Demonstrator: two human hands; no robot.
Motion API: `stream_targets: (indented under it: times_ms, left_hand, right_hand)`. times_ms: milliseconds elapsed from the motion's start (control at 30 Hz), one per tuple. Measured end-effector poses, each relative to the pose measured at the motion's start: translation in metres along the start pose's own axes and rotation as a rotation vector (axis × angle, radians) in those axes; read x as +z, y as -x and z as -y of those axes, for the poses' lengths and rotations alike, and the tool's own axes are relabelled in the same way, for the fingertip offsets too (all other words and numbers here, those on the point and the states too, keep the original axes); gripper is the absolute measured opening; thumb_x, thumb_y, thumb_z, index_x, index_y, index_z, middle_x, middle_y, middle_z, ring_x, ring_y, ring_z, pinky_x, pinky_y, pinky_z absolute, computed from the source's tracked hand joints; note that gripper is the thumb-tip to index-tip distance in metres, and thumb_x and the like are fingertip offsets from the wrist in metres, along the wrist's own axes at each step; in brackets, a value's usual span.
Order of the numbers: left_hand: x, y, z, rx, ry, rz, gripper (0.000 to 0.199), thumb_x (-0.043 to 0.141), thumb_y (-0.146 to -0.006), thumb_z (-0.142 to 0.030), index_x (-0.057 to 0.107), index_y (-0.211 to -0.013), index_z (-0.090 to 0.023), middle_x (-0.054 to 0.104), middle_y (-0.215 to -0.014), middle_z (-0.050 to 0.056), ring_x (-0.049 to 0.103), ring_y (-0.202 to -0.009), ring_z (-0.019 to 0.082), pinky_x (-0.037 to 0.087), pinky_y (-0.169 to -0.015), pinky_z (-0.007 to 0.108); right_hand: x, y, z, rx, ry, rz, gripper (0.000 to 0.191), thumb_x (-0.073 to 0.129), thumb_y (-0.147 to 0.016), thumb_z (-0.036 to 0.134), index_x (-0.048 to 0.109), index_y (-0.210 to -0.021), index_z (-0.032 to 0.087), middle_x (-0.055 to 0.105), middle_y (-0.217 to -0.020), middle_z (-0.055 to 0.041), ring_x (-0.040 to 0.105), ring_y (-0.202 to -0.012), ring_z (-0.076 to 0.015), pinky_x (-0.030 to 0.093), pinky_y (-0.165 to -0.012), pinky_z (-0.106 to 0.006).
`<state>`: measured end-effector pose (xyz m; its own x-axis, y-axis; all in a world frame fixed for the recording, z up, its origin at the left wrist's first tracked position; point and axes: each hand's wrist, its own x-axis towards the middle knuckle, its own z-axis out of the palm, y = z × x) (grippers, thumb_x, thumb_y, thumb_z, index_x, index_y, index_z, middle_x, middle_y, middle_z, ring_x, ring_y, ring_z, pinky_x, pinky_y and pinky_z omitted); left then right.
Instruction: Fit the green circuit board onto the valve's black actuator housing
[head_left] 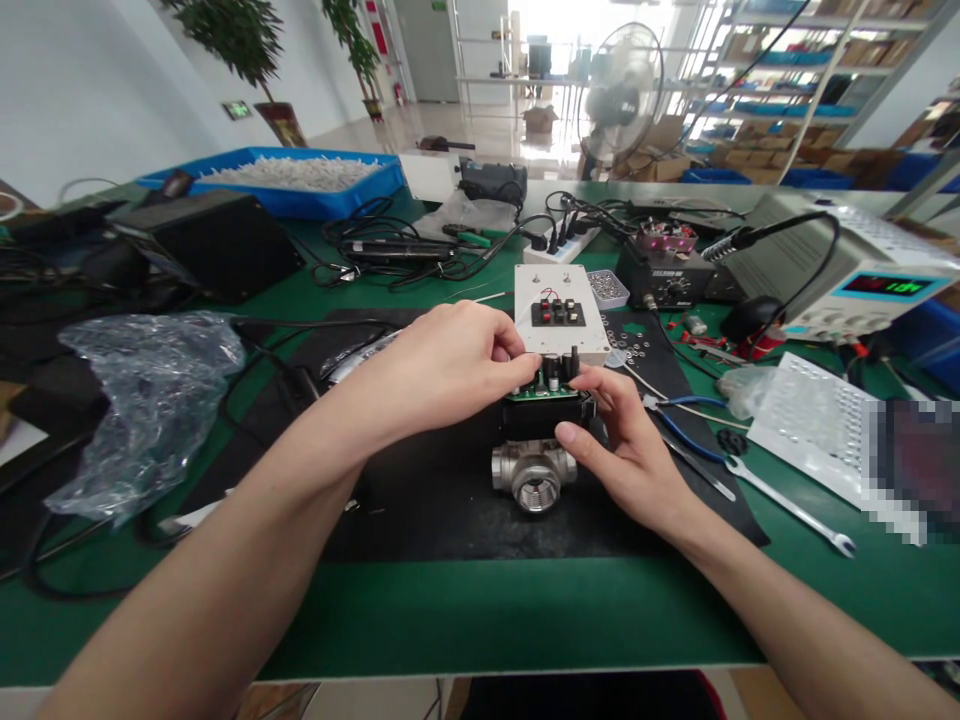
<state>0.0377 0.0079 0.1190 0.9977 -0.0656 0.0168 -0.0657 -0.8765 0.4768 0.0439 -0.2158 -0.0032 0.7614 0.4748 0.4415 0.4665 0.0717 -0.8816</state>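
— What's in the middle there?

— A black box [541, 412] with a green circuit board [541, 390] on top, sitting on a metal pipe fitting [533, 477]. It stands on a black mat [450, 500] near the front of the worktop [480, 615], which is covered in green.

— And the hands?

— The left hand [442, 365] is curled over the board from the left, fingertips pinched at its top edge. The right hand [626, 440] grips the box on the right side, thumb pressed against the front. Both are closed on it.

— What's right behind?

— A white plate [559, 312] with a small black block of red and white buttons, tilted up just behind the board. Whether it touches the fingers I cannot tell.

— Further out?

— To the right, blue-handled pliers [686, 420] and a spanner [787, 505] lie on the mat's edge and the green, near a white perforated sheet [806, 420]. Behind those, a soldering station [667, 270] and a grey power supply [847, 265] with a lit green readout. To the left, a crumpled clear plastic bag [150, 395] and a black case [217, 240], with cables tangled between. At the far edge, a blue tray [300, 195] of white parts and a power strip [559, 245].

— And the room?

— Bright and long. A standing fan [622, 95] behind the worktop, metal shelves [787, 80] with boxes on the right, potted plants [240, 40] by the white wall on the left.
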Motion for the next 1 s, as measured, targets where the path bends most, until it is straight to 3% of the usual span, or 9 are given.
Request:
stream_targets:
  times_ms: [1000]
  left_hand:
    - [0.0002,0.0004,0.0022,0.013,-0.004,0.01,0.027,0.065,-0.086,-0.047,0.08,-0.087,-0.025,0.078,-0.078,0.002,0.068,-0.068,0.019,0.038,-0.058,0.029]
  right_hand:
    - [0.0012,-0.0001,0.0008,0.02,0.011,-0.008,0.04,0.074,-0.101,0.035,0.056,-0.137,0.037,0.056,-0.155,-0.0026,0.052,-0.147,-0.0267,0.036,-0.131,-0.055]
